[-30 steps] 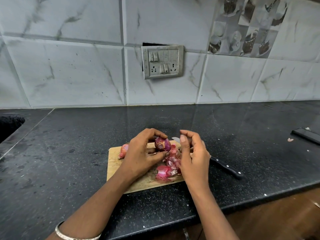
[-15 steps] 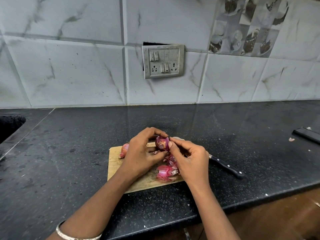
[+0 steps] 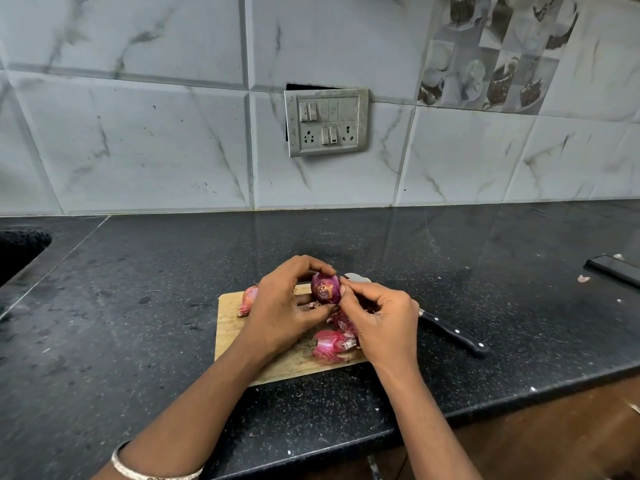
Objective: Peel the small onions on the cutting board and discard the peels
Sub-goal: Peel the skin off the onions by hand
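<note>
Onion (image 3: 325, 288) is raised just above the board (image 3: 228, 327), gripped between the thumb and curled fingers of my left hand (image 3: 284, 313). I have turned its trimmed end toward me so I can see where skin is left. My right hand (image 3: 381, 317) meets it from the other side, fingertips bunched and pinching the skin at the onion's right edge. I cannot tell if that flap is already loose.

I work over the board so whatever comes off drops onto the peels (image 3: 332, 344) heaped near its front edge, easy to gather and throw out later. A second onion (image 3: 248, 299), skin on, lies at the board's far left, partly behind my left hand. The knife (image 3: 453, 332) rests with its handle on the tabletop (image 3: 138, 341) to the right and its blade running under my right hand, close by but not needed for this pull.
</note>
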A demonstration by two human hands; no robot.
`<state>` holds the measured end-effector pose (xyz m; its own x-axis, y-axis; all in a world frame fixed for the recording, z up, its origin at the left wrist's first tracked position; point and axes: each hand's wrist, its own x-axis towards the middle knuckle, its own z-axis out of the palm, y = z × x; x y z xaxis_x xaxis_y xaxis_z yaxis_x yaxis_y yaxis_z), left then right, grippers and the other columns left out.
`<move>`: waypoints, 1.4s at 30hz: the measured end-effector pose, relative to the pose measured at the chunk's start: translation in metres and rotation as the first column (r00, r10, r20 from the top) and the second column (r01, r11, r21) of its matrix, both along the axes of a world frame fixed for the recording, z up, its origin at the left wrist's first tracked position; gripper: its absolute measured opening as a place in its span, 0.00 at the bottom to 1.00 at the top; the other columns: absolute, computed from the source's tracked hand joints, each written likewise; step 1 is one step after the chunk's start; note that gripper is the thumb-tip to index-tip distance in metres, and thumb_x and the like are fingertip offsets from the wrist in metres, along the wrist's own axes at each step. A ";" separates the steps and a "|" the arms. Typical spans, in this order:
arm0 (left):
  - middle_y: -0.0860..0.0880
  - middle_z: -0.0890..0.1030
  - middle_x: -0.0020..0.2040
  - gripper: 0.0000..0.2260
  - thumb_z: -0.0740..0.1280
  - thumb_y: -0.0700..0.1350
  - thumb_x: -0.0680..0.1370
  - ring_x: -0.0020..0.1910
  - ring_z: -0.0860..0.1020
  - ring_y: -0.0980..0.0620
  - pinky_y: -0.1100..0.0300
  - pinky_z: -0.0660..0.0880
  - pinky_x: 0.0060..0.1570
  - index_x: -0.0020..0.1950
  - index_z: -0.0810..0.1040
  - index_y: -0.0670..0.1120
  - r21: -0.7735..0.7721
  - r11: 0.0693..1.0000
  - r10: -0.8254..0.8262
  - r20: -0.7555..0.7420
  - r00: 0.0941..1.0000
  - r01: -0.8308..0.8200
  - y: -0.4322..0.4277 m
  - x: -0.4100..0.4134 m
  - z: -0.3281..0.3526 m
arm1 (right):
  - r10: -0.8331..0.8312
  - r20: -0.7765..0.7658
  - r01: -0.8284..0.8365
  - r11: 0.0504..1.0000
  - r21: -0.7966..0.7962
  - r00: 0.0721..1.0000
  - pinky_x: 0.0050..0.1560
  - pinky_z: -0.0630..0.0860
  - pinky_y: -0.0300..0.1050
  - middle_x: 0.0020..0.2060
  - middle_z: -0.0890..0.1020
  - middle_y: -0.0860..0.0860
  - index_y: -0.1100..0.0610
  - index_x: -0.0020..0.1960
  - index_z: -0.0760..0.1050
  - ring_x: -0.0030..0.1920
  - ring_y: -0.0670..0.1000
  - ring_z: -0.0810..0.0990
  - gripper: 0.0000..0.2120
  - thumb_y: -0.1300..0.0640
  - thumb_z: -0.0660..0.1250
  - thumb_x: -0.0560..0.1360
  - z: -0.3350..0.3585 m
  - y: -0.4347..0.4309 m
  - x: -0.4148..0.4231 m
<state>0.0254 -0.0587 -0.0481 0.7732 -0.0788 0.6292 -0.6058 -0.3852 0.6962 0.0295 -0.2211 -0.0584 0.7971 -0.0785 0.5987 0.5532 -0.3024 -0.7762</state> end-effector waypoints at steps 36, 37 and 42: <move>0.53 0.78 0.58 0.23 0.74 0.32 0.69 0.58 0.80 0.50 0.51 0.84 0.47 0.60 0.79 0.51 -0.091 0.994 -0.064 -0.074 0.995 0.058 0.001 0.007 -0.008 | -0.446 -0.014 0.439 0.885 -0.154 0.895 0.39 0.69 0.41 0.38 0.83 0.47 0.56 0.44 0.82 0.38 0.49 0.81 0.02 0.58 0.72 0.74 -0.004 -0.003 0.003; 0.53 0.78 0.58 0.23 0.74 0.32 0.69 0.58 0.80 0.50 0.51 0.84 0.47 0.60 0.79 0.51 -0.086 0.995 -0.061 -0.074 0.995 0.055 0.001 0.008 -0.008 | -0.453 -0.005 0.445 0.878 -0.174 0.892 0.40 0.69 0.40 0.39 0.84 0.47 0.55 0.45 0.83 0.39 0.48 0.80 0.02 0.57 0.73 0.74 -0.003 -0.002 0.002; 0.56 0.76 0.58 0.22 0.77 0.37 0.71 0.59 0.79 0.51 0.54 0.84 0.49 0.61 0.79 0.52 -0.047 0.999 -0.031 -0.062 0.998 0.028 0.003 0.010 -0.009 | -0.433 0.046 0.435 0.888 -0.146 0.900 0.49 0.79 0.45 0.42 0.87 0.44 0.52 0.51 0.83 0.42 0.48 0.85 0.09 0.60 0.75 0.72 0.000 -0.002 -0.005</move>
